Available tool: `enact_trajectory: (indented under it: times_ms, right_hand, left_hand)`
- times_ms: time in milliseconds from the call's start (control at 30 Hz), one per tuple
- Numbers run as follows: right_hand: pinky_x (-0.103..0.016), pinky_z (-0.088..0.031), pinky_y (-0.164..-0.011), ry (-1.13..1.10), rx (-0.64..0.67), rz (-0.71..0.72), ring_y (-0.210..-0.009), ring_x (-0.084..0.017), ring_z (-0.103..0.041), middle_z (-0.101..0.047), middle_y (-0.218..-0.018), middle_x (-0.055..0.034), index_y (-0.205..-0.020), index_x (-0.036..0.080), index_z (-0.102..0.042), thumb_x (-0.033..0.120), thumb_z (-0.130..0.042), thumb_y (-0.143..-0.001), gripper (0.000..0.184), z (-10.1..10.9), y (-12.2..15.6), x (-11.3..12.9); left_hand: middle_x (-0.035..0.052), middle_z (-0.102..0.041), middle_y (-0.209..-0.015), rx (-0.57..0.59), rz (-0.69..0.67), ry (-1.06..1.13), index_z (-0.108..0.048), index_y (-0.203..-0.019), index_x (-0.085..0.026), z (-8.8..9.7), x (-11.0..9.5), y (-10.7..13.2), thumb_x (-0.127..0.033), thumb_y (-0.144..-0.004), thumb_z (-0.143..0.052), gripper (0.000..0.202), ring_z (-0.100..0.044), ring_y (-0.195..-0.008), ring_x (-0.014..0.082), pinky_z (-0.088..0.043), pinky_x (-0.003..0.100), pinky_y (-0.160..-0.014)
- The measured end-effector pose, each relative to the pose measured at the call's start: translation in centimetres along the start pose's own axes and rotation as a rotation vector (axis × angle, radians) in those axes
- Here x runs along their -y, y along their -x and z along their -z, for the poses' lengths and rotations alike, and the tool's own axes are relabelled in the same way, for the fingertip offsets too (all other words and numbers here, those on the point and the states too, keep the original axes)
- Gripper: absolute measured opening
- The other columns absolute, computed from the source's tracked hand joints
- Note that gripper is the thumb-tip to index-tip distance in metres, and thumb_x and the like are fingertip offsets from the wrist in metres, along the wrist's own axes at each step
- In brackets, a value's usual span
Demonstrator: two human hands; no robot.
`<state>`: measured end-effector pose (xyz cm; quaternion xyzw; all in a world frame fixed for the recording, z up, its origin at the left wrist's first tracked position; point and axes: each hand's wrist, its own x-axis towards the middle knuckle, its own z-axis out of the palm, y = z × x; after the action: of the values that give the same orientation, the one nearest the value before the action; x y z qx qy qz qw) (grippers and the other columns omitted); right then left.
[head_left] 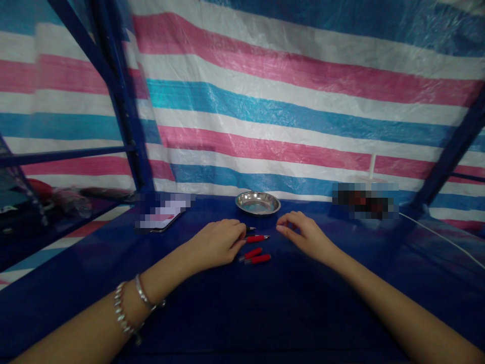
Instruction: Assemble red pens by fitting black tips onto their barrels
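Note:
My left hand (217,243), palm down with fingers curled, is closed at the rear end of a red pen (257,238) whose tip points right. A dark pen (250,229) pokes out just beyond the same fingers; whether they touch it is hidden. Two short red pen parts with clear ends, a farther one (253,253) and a nearer one (260,259), lie below that hand on the blue table (227,313). To the right, my right hand (303,233) rests with bent fingers and a gap between thumb and forefinger. Nothing shows in it.
A round shiny metal dish (258,203) stands at the back of the table. Back left lies a phone-like flat object (166,215), partly blurred out. At the right, a pixelated dark item (366,201) sits near a white cable (439,233). Blue metal posts (127,111) frame a striped sheet.

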<state>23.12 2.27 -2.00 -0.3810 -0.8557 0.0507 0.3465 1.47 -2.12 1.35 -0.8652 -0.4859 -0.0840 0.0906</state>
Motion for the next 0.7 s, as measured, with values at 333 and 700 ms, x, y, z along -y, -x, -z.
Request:
enact_trajectory:
  times_ms: [333, 700]
  right_hand:
    - [-0.024, -0.035, -0.067, -0.12, 0.094, 0.089, -0.067, -0.011, -0.048, -0.054, -0.069, -0.0025, -0.071, 0.014, -0.053, 0.027, -0.035, -0.085, 0.026, -0.06, 0.06, 1.11]
    - [-0.021, -0.036, -0.064, -0.241, 0.116, 0.0, -0.067, -0.011, -0.051, -0.056, -0.067, -0.002, -0.067, 0.013, -0.053, 0.029, -0.038, -0.084, 0.027, -0.37, 0.12, 0.81]
  left_hand:
    - [0.0008, -0.053, -0.082, -0.1, -0.057, 0.079, -0.05, -0.083, -0.017, -0.02, -1.1, 0.11, -0.027, -0.083, -0.037, 0.016, -0.05, -0.072, 0.009, -0.039, 0.018, -0.063]
    - [0.0008, -0.051, -0.079, -0.087, -0.066, 0.009, -0.053, -0.08, -0.017, -0.13, -1.08, 0.21, -0.032, -0.085, -0.03, 0.028, -0.05, -0.07, 0.0085, -0.038, 0.019, -0.061]
